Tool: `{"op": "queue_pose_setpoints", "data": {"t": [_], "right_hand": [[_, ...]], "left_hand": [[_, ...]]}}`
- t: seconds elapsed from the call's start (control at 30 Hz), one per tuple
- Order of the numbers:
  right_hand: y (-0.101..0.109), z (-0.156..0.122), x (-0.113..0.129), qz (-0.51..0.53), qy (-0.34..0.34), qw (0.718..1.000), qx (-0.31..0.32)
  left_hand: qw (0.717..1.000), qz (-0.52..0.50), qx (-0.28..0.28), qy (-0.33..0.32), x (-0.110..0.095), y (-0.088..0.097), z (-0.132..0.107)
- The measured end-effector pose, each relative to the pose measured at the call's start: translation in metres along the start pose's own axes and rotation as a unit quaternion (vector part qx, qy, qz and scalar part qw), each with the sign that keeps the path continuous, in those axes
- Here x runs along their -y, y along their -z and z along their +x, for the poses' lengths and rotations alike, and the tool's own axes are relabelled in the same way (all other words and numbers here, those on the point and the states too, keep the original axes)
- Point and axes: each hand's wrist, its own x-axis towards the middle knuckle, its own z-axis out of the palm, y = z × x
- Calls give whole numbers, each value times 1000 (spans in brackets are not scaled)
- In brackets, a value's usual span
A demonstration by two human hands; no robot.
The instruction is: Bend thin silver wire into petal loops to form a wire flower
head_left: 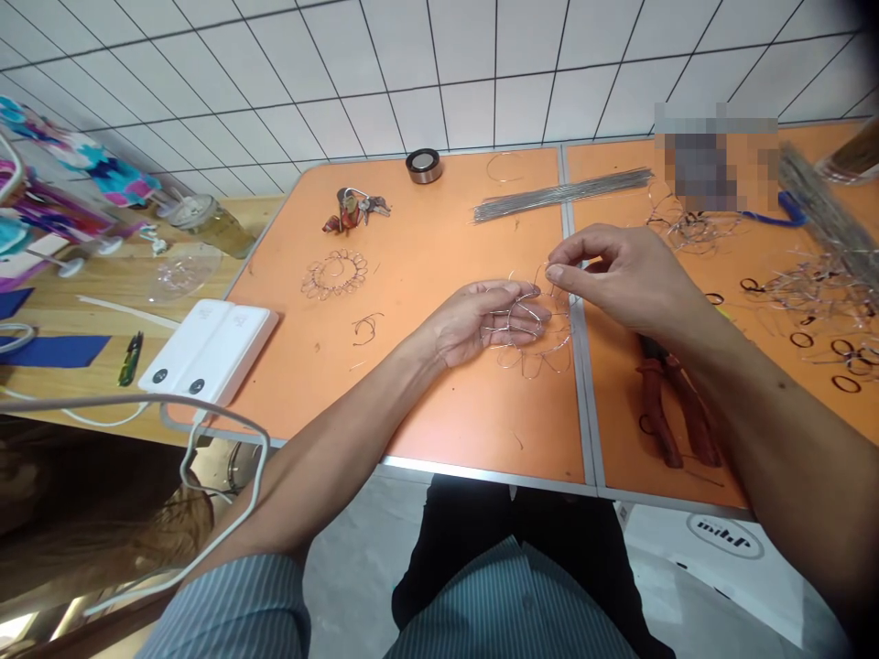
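Note:
A looped wire ring shaped like a flower (532, 361) is in my left hand (484, 320), whose thumb and fingers close on its upper left side. My right hand (611, 270) pinches a thin wire end at the ring's upper right, thumb against forefinger. Under my right forearm lie red-handled pliers (663, 407) on the orange table (439, 421). A similar flower-shaped wire ring (335, 275) rests flat to the left, with a small tangle of wire (367, 328) below it.
A bundle of straight wires (563, 195) and a roll of tape (424, 166) lie at the back. Keys (363, 209) sit at the left. Wire scraps (817, 293) and small dark rings (846, 384) cover the right side. A white device (210, 348) with a cable stands at the left edge.

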Motion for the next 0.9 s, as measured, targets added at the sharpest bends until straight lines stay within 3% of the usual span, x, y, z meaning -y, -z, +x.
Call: {"op": "queue_pose_setpoints", "data": {"t": [0.5,0.9], "right_hand": [[0,-1,6,-21,-56,998,1],[0,-4,9,4,-16,997,-69]], "left_hand": [[1000,22,17,-15,1,2,0],[997,-53,-60,-21,-9,-1,-2]]}}
